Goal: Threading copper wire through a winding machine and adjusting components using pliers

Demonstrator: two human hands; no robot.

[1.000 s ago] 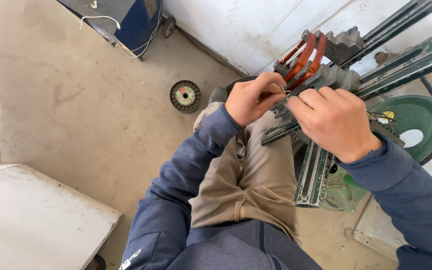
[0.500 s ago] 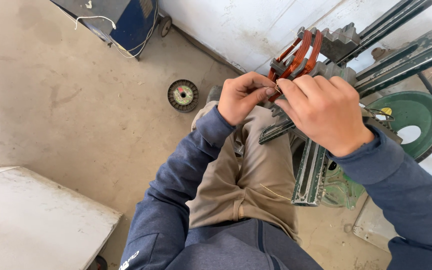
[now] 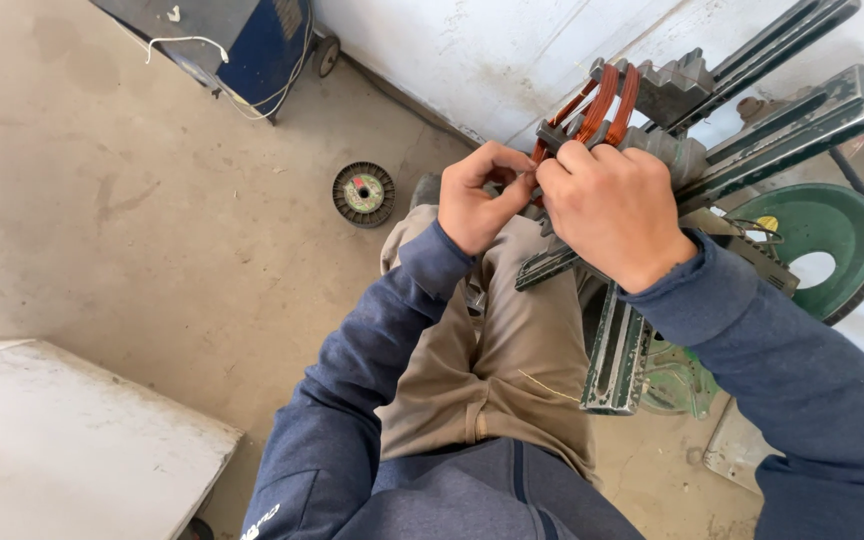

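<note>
Both hands, left hand and right hand, pinch together at the copper wire coil on the metal frame

Coil base behind both hands' fingers

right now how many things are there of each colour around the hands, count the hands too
bare hands: 2, left hand, right hand
orange: 1, copper wire coils
green: 2, big wheel, metal rail frame
blue: 1, wheeled machine
dark: 1, wire spool on the floor
white-grey: 1, slab
total: 8
</note>
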